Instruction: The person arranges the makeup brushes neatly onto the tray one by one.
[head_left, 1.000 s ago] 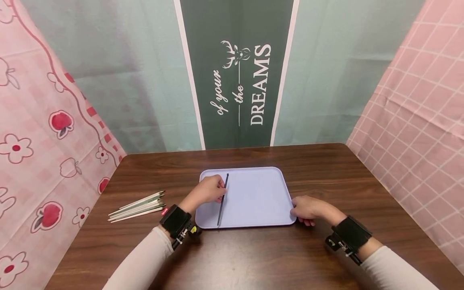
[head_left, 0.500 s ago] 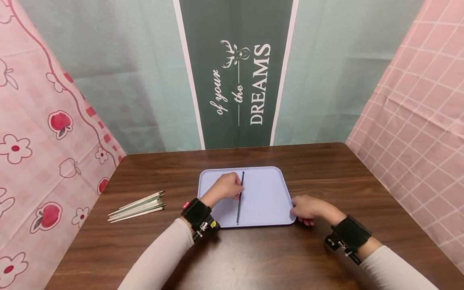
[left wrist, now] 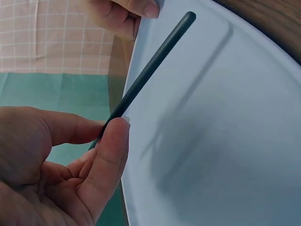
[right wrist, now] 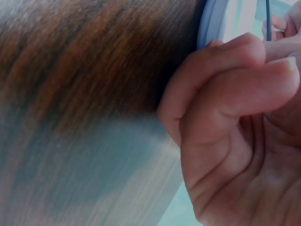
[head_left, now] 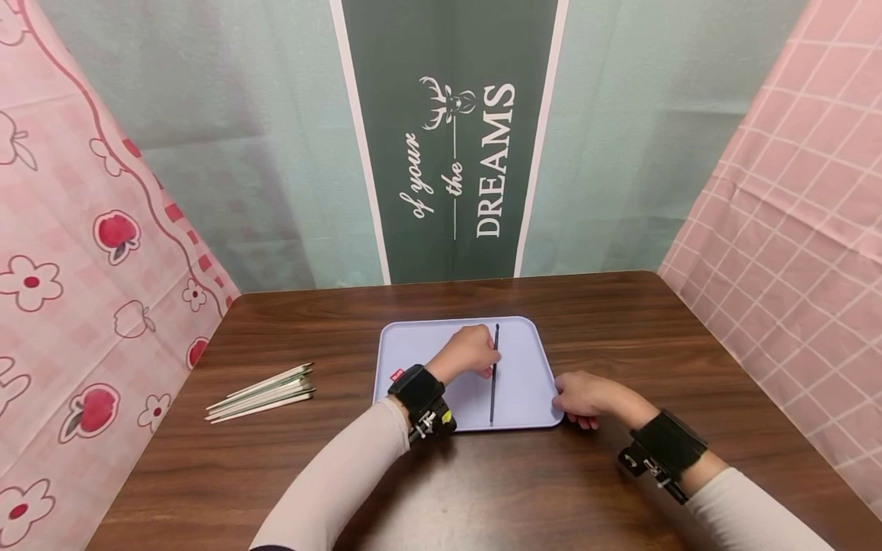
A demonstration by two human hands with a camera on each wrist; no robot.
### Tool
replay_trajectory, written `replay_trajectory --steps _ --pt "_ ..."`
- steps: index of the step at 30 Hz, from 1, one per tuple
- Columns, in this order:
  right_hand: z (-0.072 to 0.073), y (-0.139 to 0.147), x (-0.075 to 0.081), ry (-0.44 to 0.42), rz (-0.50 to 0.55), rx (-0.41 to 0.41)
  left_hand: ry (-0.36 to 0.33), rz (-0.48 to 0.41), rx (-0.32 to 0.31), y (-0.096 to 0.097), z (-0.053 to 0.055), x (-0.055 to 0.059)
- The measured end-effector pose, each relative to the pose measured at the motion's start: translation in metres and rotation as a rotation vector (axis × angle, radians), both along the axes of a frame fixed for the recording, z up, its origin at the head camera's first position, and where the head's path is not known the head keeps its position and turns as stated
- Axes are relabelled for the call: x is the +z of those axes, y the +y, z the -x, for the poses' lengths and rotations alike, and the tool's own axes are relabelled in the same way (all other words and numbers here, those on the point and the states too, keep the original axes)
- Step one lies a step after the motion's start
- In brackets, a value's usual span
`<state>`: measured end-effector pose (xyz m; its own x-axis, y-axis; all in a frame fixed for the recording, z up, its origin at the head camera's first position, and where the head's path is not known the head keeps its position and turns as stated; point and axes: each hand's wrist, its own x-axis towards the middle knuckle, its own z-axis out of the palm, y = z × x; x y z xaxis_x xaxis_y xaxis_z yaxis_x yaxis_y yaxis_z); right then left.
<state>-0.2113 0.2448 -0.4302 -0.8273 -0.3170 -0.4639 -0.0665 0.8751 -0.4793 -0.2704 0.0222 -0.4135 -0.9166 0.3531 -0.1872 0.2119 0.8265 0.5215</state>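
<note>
Between the thumb and fingers of my left hand [head_left: 472, 349], a slim dark stick [head_left: 493, 392] is pinched near its middle. It lies lengthwise, pointing away from me, over the right half of a pale lilac tray [head_left: 413, 343]. In the left wrist view the stick [left wrist: 155, 65] shows a rounded end and casts a shadow on the tray, so it hangs above the surface there. My right hand [head_left: 586, 395] grips the tray's right rim near the front corner; its curled fingers [right wrist: 221, 101] fill much of the right wrist view.
A loose bundle of pale and dark green thin sticks [head_left: 262, 394] lies on the brown wooden table [head_left: 331, 321], left of the tray. Printed cloths hang behind the table, with pink cloth [head_left: 779, 229] on the right side.
My left hand has carried the dark stick rightward across the tray, from its left part to its right half. The right hand and the tray have stayed in place.
</note>
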Motion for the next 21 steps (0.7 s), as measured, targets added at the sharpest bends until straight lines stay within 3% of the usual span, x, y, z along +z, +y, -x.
replay_trajectory --steps 10,21 --pt "0.001 0.002 0.000 -0.010 -0.001 -0.009 -0.075 -0.014 -0.010 0.028 0.003 -0.005" --pt "0.000 0.002 -0.002 -0.005 0.004 -0.013 -0.061 -0.027 0.043 0.047 0.005 -0.007"
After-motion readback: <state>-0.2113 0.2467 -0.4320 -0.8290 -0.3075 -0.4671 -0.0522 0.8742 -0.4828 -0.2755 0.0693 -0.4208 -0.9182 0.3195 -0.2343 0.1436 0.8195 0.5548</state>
